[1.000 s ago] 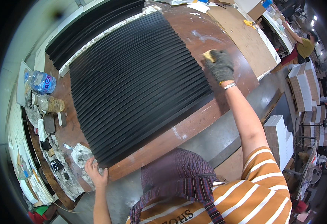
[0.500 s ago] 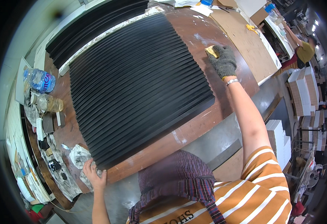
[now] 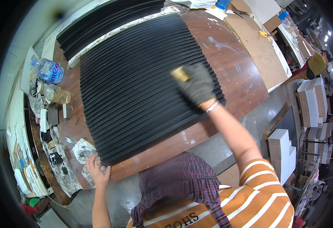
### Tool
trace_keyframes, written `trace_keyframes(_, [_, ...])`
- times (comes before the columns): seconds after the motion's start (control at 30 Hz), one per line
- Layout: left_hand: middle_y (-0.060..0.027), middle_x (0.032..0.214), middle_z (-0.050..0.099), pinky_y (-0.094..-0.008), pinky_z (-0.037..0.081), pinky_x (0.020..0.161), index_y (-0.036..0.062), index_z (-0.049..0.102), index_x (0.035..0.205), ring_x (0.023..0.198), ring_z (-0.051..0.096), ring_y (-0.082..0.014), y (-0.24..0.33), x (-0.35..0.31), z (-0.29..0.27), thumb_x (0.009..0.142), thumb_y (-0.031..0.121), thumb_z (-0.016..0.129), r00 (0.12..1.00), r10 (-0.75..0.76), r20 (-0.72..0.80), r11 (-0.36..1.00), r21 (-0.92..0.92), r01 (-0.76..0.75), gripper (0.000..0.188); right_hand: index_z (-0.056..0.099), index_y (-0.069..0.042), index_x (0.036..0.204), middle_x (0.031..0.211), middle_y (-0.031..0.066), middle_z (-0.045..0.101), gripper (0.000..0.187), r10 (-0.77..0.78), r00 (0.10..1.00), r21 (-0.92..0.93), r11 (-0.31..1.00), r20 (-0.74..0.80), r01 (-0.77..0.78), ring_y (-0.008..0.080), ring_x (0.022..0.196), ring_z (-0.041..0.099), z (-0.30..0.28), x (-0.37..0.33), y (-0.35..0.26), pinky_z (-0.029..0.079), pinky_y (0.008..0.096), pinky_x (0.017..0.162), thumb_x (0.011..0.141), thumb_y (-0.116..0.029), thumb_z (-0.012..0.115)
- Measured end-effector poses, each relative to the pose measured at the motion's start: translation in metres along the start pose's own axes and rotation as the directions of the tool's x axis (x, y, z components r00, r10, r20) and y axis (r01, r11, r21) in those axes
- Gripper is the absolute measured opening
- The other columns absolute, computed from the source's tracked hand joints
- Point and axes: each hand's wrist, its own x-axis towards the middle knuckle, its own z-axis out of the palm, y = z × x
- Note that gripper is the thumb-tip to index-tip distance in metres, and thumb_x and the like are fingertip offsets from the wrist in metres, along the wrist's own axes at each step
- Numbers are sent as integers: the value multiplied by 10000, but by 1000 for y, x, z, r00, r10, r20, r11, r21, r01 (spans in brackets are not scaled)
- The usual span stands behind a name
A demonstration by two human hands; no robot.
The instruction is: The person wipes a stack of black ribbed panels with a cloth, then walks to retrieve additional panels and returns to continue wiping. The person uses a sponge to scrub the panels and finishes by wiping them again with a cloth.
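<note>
Many long black strips [image 3: 136,95] lie side by side on a brown table [image 3: 246,95], forming a ridged panel. Over its right part is my right hand [image 3: 198,85], in a dark knitted glove, gripping a yellow sponge [image 3: 179,74]. Motion blurs the glove, and I cannot tell whether the sponge touches the strips. My bare left hand [image 3: 98,173] rests with fingers apart at the panel's near left corner, beside a stained white rag [image 3: 84,150]. Beyond a paint-smeared white bar [image 3: 113,30] lie more black strips [image 3: 102,24].
Along the left edge stand a water bottle [image 3: 48,71] and a cloudy jar [image 3: 56,94]. Brown board [image 3: 252,51] with a yellow-handled tool [image 3: 264,35] lies to the far right. Another person [image 3: 317,65] stands beyond it, near stacked white boards [image 3: 307,110].
My right hand has swept left with the sponge, from the bare table on the right to over the black strips. My left hand stays at the corner.
</note>
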Motion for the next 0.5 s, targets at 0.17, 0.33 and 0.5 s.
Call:
trace_keyframes(0.17, [-164,1399,574,-573,347,1098,72,574,1079,1301,485,-438,2,2,-1,685,212,787,1000,-10,-4,1000,-18,10,469,663,-111,896,891,99,607,205,-338,927,230,901,-160,368,290,834,614,97,-73,-127,540,424,706,792,-263,751])
trace_keyframes(0.33, [-162,1361,591,-575,367,1073,59,604,1054,1286,493,-433,3,0,0,700,265,785,999,-27,-43,1000,-2,27,448,712,-126,870,945,95,647,149,-591,805,425,742,52,518,289,919,634,127,-114,-274,521,412,745,798,-254,681])
trace_keyframes(0.5, [-123,1351,603,-561,372,1068,86,646,1056,1275,509,-396,2,1,1,676,301,828,999,-19,-49,1000,-2,19,474,743,-154,776,857,89,668,104,-637,770,376,719,22,585,275,854,652,87,-48,-254,527,416,708,808,-216,666])
